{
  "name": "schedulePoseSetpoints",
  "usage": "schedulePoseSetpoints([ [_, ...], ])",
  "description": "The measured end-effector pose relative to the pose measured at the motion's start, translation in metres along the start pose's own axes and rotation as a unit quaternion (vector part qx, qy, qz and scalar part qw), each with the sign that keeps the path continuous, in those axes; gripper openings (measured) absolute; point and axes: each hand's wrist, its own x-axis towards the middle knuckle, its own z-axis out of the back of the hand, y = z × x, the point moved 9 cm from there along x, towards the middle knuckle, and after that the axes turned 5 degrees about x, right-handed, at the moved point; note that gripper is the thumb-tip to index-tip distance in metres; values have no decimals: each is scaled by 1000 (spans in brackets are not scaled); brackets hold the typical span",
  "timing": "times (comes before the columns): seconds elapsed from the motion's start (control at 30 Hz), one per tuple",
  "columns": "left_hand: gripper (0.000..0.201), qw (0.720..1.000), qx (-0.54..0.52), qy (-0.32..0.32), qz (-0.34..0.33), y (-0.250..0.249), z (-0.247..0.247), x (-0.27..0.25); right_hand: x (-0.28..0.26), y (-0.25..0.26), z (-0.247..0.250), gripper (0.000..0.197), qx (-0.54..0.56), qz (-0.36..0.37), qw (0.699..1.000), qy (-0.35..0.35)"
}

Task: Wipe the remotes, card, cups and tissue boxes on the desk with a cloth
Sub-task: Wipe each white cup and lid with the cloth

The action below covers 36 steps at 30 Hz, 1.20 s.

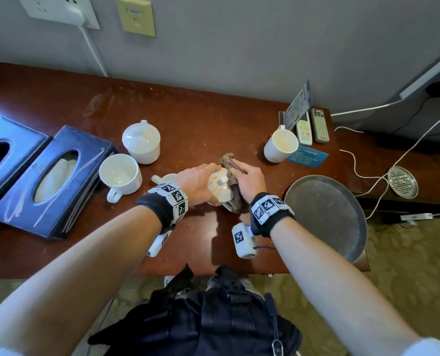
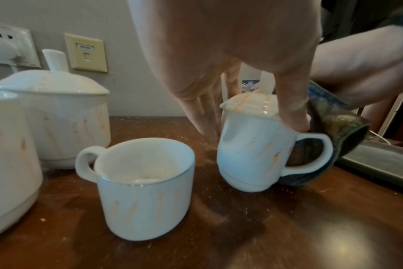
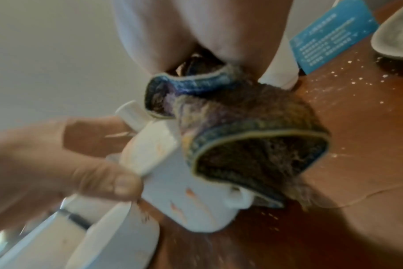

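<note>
A white lidded cup [image 1: 220, 188] with orange streaks stands slightly tilted at the desk's middle. My left hand [image 1: 204, 180] grips it from above, thumb [image 2: 292, 112] on the lid's rim and fingers behind. My right hand [image 1: 245, 179] holds a dark, bunched cloth [image 1: 229, 163] against the cup's handle side [image 3: 238, 199]. Another lidded cup [image 1: 141, 142] and an open cup [image 1: 120, 174] stand to the left. A third open cup [image 1: 280, 146] is at the right. Two remotes [image 1: 312, 127] and a blue card [image 1: 307, 156] lie at the far right. Two dark blue tissue boxes [image 1: 51, 181] sit at the left.
A round metal tray [image 1: 324, 214] overhangs the desk's front right corner. A fourth open cup [image 2: 145, 185] stands just left of the held one. A standing leaflet [image 1: 298, 105] leans by the remotes. Cables and a small metal dish [image 1: 402, 182] lie further right. Crumbs dot the brown desk [image 1: 200, 116].
</note>
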Motion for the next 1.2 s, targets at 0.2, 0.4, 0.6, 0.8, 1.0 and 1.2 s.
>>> schedulePoseSetpoints([
  [0.2,89,999,27,-19,15,3,0,-6,-48,-17,13,48,-100,37,992,72],
  [0.4,100,1000,21,-1,-9,-5,-5,-5,-36,-33,45,46,-69,-16,997,21],
  [0.6,88,991,82,18,-104,-17,-2,1,-37,-29,32,46,-65,-13,997,24],
  [0.8,89,992,106,-58,-23,-12,-6,2,-26,-4,26,43,-39,32,999,4],
  [1.0,92,988,140,-46,-36,-11,-2,2,-28,1,-1,39,-1,42,999,29],
  [1.2,91,989,133,-37,-49,-10,1,6,-49,-20,5,41,32,23,999,37],
])
